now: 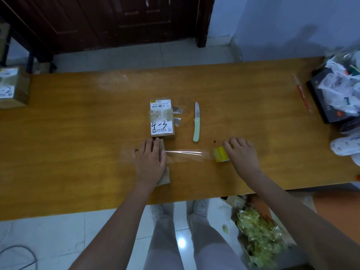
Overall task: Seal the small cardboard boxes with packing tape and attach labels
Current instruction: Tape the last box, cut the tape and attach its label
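Observation:
My left hand lies flat, fingers spread, on a small brown cardboard box near the table's front edge, covering most of it. My right hand grips a yellow tape roll to the right. A clear strip of tape stretches from the roll to the box under my left hand. Just behind that box lies another small box, taped, with white labels and "4-3" written on it.
A knife with a pale green handle lies right of the labelled box, blade pointing away. A larger labelled box sits at the far left. Bags and a dark box crowd the right end beside a red stick. Tape scraps fill a floor box.

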`<state>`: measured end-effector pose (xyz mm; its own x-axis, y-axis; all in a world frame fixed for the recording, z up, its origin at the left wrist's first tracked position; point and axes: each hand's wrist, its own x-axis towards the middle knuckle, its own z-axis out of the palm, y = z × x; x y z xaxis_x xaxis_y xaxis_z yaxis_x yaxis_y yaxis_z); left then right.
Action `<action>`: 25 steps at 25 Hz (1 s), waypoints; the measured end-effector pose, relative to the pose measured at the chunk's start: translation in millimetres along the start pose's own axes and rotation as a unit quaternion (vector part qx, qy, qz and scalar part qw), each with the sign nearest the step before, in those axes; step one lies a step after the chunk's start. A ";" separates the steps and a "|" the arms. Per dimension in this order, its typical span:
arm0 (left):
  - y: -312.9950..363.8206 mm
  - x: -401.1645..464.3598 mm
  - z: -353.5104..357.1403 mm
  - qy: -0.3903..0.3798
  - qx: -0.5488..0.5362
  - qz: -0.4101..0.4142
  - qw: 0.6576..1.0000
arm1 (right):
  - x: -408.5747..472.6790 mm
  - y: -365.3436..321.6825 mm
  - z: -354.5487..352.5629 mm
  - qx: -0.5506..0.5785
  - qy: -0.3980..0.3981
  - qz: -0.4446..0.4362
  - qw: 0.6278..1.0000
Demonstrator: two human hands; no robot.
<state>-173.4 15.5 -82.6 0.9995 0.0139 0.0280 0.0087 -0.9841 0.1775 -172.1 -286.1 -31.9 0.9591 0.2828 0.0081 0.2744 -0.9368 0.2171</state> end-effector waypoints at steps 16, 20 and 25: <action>-5.6 0.1 -1.7 -0.042 -0.008 0.026 0.999 | 61.2 -29.6 -40.0 0.203 -0.144 0.136 0.959; -6.4 1.2 -3.2 -0.052 -0.020 0.024 0.998 | 119.2 -73.2 -11.7 0.287 -0.216 0.252 0.898; -8.7 0.8 -4.5 -0.040 -0.027 0.033 0.998 | 134.2 -87.2 21.7 0.278 -0.202 0.331 0.879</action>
<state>-172.8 24.9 -79.8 0.9970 -0.0674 -0.0378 -0.0569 -0.9713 0.2309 -65.9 -170.9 -70.9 0.8368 -0.3525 -0.4189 -0.4689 -0.8565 -0.2159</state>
